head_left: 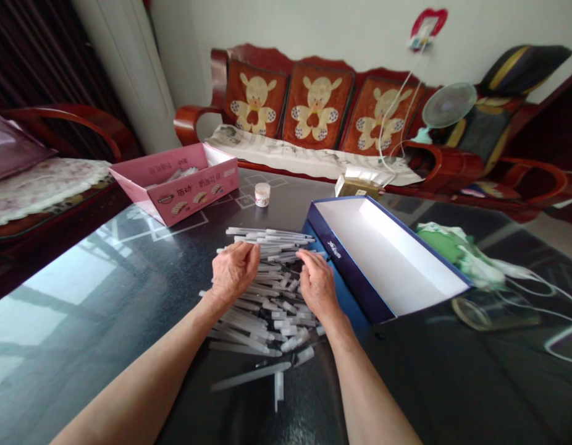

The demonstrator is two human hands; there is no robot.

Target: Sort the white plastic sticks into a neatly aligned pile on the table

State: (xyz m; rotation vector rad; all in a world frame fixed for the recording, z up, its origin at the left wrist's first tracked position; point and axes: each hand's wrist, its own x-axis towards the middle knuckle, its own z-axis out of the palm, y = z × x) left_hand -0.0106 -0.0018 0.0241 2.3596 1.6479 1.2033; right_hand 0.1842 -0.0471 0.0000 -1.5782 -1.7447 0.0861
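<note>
Carved red-brown wooden sofa (193,120) at far side, w/ orange teddy-print cushions (316,105) and white round desk fan (448,105) at its right end. In front, glossy dark tabletop (406,377), window reflections across surface. On it, open navy cardboard box w/ white interior (383,253) at right, open pink printed cardboard tray (175,185) at far left, crumpled green-and-white wrap (453,247) past navy box.

Centre: loose pile of long, thin, translucent plastic sticks (272,321), smooth and frosted-looking, directly below both hands, btwn pink tray and navy box. Long axes mostly L-R at far end, more diagonal and scattered nearer the body. Single loose translucent stick (249,377) just off near edge.

Left hand (235,270) on pile, fingers (249,256) together, curled down. Right hand (318,285) also on pile, nearer navy box, fingers (309,262) slightly apart, tips on sticks. Any grip on sticks: can't tell.

Small white jar w/ pale lid (262,194) beyond pile, near pink tray.
</note>
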